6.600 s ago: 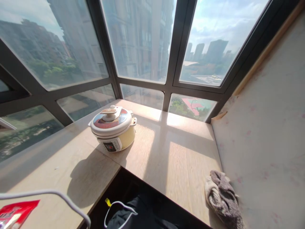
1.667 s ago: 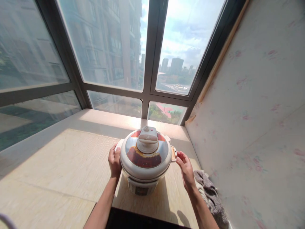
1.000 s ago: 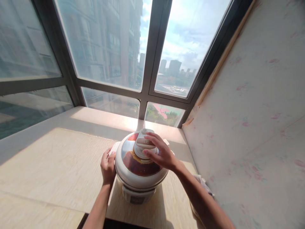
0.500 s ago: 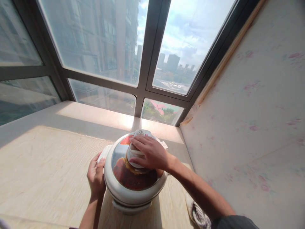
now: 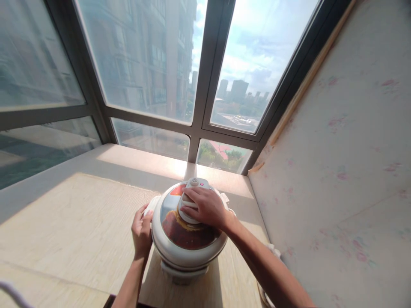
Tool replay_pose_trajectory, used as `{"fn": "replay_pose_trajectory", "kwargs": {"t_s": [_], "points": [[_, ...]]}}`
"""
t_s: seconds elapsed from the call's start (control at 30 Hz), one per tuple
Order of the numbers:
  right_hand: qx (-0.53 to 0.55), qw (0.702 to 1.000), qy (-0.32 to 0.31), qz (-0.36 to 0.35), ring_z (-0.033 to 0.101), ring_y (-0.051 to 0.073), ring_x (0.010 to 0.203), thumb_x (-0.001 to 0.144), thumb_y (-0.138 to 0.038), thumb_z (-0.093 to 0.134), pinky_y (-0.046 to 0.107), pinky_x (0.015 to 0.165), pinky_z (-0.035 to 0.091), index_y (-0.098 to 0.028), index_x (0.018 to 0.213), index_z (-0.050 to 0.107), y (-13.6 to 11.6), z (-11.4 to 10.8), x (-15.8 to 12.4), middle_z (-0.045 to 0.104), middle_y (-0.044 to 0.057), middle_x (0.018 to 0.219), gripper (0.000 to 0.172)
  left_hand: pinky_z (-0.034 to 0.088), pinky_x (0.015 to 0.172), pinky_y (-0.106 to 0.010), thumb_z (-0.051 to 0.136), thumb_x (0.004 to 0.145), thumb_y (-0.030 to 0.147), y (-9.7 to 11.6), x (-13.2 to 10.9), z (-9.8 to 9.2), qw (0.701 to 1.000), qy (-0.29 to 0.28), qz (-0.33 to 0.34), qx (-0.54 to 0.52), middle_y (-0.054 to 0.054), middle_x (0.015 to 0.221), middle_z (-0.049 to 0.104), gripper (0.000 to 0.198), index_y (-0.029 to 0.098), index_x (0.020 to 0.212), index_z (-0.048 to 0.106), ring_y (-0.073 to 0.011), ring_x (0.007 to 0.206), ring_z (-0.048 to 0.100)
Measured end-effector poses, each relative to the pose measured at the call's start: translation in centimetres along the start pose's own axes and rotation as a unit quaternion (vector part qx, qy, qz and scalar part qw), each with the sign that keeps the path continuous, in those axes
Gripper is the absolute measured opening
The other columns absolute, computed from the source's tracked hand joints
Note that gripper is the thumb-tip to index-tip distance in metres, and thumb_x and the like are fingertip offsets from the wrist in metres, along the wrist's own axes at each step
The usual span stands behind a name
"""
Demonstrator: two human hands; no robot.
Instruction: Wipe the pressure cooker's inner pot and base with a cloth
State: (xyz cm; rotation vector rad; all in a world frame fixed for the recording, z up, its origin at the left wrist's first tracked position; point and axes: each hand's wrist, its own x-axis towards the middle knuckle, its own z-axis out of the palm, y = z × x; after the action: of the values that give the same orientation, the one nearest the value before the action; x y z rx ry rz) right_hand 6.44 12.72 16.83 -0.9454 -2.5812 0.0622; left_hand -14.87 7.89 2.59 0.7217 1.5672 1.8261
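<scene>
A white electric pressure cooker stands on the wooden surface, its round lid seated on top. The lid has a glossy panel with red, brown and grey patches and a white raised handle bearing a round knob and a small red dot. My left hand is closed around the side handle at the cooker's left. My right hand lies over the lid handle with its fingers wrapped across it, hiding part of it. The cooker's far right side is partly behind my right forearm.
A pale wooden board spreads left of the cooker. Dark-framed windows rise behind the ledge. A flower-patterned wall borders the right. A whitish bundle sits partly behind my right arm. A pale curved cord-like thing shows at lower left.
The whole view has shifted, so the cooker, hands and windows appear slightly farther right and a little lower. Both hands keep the same hold, and the lid's position on the cooker looks unchanged.
</scene>
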Motion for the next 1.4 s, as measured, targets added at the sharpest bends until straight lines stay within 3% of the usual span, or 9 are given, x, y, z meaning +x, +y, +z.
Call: {"fn": "replay_pose_trajectory", "kwargs": {"t_s": [0.3,0.47,0.73,0.9,1.03,1.1,1.3,1.4], "points": [[-0.039,0.999,-0.023,0.020,0.067,0.027,0.106,0.099,-0.048,0.061,0.036,0.088,0.051,-0.017,0.126,0.062,-0.8,-0.6,-0.1,0.073,0.012,0.114,0.042,0.052,0.073,-0.032,0.071,0.065,0.057,1.6,0.4,-0.7,0.996,-0.041,-0.075,-0.004,-0.011,0.103,0.074,0.076,0.011,0.126,0.064,-0.0250,0.089,0.069],[-0.061,0.997,-0.044,0.027,0.067,0.028,0.106,0.099,-0.047,0.061,0.038,0.085,0.052,-0.017,0.128,0.060,-1.4,-1.1,-0.1,0.072,0.013,0.115,0.042,0.053,0.075,-0.032,0.071,0.065,0.058,2.0,0.4,-0.9,0.996,-0.049,-0.078,0.005,-0.012,0.108,0.074,0.076,0.012,0.126,0.065,-0.0260,0.093,0.071],[-0.063,0.997,0.009,0.039,0.068,0.026,0.100,0.097,-0.047,0.063,0.036,0.083,0.052,-0.018,0.124,0.063,-1.6,-0.2,-0.3,0.074,0.011,0.108,0.040,0.057,0.080,-0.037,0.071,0.067,0.058,1.6,0.2,-0.9,0.996,-0.037,-0.082,0.005,-0.013,0.112,0.074,0.076,0.013,0.127,0.065,-0.0276,0.094,0.072],[-0.057,0.997,0.028,0.053,0.067,0.026,0.102,0.096,-0.046,0.064,0.036,0.083,0.051,-0.019,0.129,0.062,-1.5,0.2,-0.4,0.073,0.010,0.110,0.043,0.055,0.071,-0.033,0.077,0.059,0.053,2.2,0.9,-1.4,0.993,-0.053,-0.102,-0.007,-0.008,0.096,0.075,0.065,0.015,0.112,0.070,-0.0255,0.086,0.071],[-0.052,0.996,0.026,0.061,0.067,0.026,0.100,0.096,-0.045,0.063,0.036,0.085,0.050,-0.018,0.122,0.064,-1.8,0.0,-0.5,0.073,0.011,0.109,0.037,0.052,0.063,-0.029,0.082,0.051,0.048,2.8,1.6,-2.0,0.986,-0.094,-0.135,-0.033,-0.005,0.086,0.072,0.053,0.016,0.090,0.071,-0.0199,0.074,0.067],[-0.050,0.996,0.028,0.064,0.066,0.026,0.100,0.096,-0.045,0.063,0.036,0.086,0.050,-0.018,0.121,0.065,-2.0,0.0,-0.5,0.073,0.011,0.108,0.036,0.051,0.062,-0.028,0.083,0.049,0.046,3.1,1.7,-2.2,0.983,-0.101,-0.146,-0.036,-0.003,0.081,0.070,0.052,0.016,0.089,0.070,-0.0172,0.070,0.064],[-0.049,0.996,0.031,0.061,0.066,0.026,0.099,0.094,-0.039,0.063,0.036,0.086,0.050,-0.019,0.120,0.065,-2.1,-0.2,-0.5,0.073,0.011,0.109,0.033,0.046,0.059,-0.025,0.072,0.050,0.035,4.3,2.4,-1.2,0.980,-0.118,-0.159,-0.015,-0.002,0.077,0.068,0.048,0.015,0.095,0.071,-0.0152,0.067,0.059],[-0.056,0.997,0.021,0.054,0.066,0.027,0.098,0.092,-0.037,0.064,0.036,0.084,0.051,-0.018,0.122,0.065,-2.0,-0.3,-0.5,0.072,0.011,0.109,0.035,0.048,0.063,-0.025,0.069,0.051,0.028,5.2,3.4,0.1,0.986,-0.069,-0.145,-0.041,-0.005,0.093,0.071,0.052,0.017,0.101,0.069,-0.0165,0.077,0.064]]}}
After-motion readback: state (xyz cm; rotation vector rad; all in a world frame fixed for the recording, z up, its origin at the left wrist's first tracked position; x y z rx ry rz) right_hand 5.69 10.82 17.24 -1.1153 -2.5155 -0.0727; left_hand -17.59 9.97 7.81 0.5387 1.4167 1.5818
